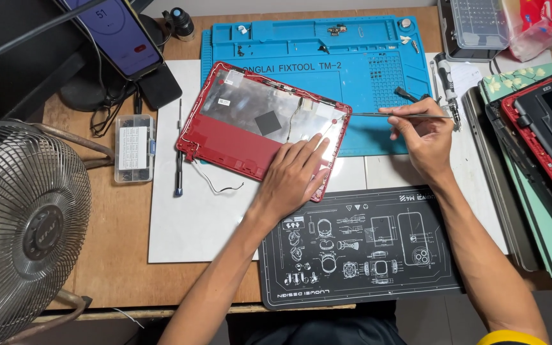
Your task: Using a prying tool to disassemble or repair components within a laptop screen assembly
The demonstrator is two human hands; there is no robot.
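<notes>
A red laptop lid shell (237, 137) lies open side up, tilted, on a white sheet and a blue work mat (378, 70); its inside is silvery foil with thin cables. My left hand (295, 176) rests flat on the shell's lower right corner, holding it down. My right hand (420, 131) pinches thin metal tweezers (378, 115) whose tip points left and reaches the shell's right edge. A loose white cable (215, 185) trails from the shell's lower edge.
A black printed mat (352, 246) lies near me. A screwdriver (179, 147) and a clear parts box (134, 148) sit left of the shell. A fan (23, 223) stands at left, a phone (119, 32) at top left, stacked laptop parts (538, 153) at right.
</notes>
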